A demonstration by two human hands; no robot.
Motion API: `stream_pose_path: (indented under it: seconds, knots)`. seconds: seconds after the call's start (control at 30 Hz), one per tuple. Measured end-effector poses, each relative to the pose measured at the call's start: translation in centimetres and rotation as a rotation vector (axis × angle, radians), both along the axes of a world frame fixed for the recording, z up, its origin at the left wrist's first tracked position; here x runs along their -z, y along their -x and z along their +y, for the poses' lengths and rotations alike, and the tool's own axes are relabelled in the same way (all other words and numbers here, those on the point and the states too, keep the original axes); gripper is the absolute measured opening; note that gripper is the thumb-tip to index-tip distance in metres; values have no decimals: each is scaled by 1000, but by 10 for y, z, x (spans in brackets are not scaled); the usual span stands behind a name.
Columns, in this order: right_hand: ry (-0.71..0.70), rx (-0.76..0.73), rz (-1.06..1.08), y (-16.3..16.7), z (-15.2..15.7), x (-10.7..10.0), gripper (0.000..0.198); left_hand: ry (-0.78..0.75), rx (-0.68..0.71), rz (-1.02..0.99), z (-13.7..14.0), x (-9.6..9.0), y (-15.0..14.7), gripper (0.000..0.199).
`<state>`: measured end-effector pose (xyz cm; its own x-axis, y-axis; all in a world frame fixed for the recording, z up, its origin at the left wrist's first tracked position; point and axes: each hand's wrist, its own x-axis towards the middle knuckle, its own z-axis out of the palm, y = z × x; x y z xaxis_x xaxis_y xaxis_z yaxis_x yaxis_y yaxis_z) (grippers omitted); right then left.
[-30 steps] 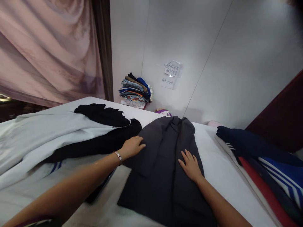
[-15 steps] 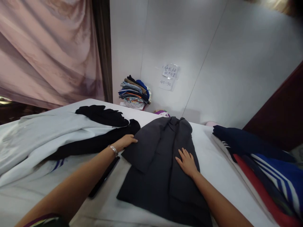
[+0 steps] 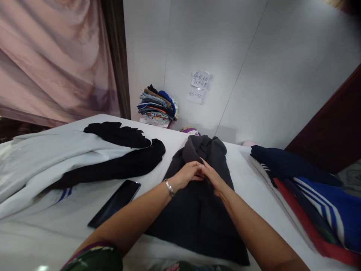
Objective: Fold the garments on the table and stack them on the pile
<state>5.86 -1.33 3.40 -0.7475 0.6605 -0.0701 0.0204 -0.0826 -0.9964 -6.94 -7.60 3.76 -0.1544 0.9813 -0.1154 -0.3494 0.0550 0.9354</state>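
One coat (image 3: 197, 222): left hand (image 3: 188, 174) and right hand (image 3: 212, 176) meet over it, fingers curled; cloth gripped or not, cannot tell.

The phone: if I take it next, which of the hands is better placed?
Probably the left hand: the phone lies on that side, near its forearm; the right hand is farther across the jacket.

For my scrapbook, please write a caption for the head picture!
Left hand and right hand meet over a dark jacket, stacked clothes behind.
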Motion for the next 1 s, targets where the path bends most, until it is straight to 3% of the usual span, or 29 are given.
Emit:
stream_pose_path:
  seconds: [0.13,0.3,0.4,0.5,0.6,0.7,0.8,0.9,1.0]
  knots:
    - [178,0,2,7,2,11,53,7,-54,-60,-15,22,-3,20]
    - [239,-78,-29,15,16,-1,24,27,-295,412,-51,41,29,21]
    - [173,-69,-12,27,32,-34,18,137,-347,728,-71,54,46,29]
    - [95,8,36,40,63,-81,14,264,-311,1055,-85,65,55,44]
    - [40,135,104,44,107,-131,9,359,-272,1214,-93,71,59,53]
    - [31,323,202,39,148,-168,11,449,-260,1192,-94,73,64,60]
    - [40,424,191,31,175,-185,12,465,-200,1015,-93,69,65,51]
    - [12,439,154,21,188,-188,15,312,-148,878,-91,56,56,39]
    - [-60,451,127,6,200,-191,17,140,-98,805,-83,39,35,40]
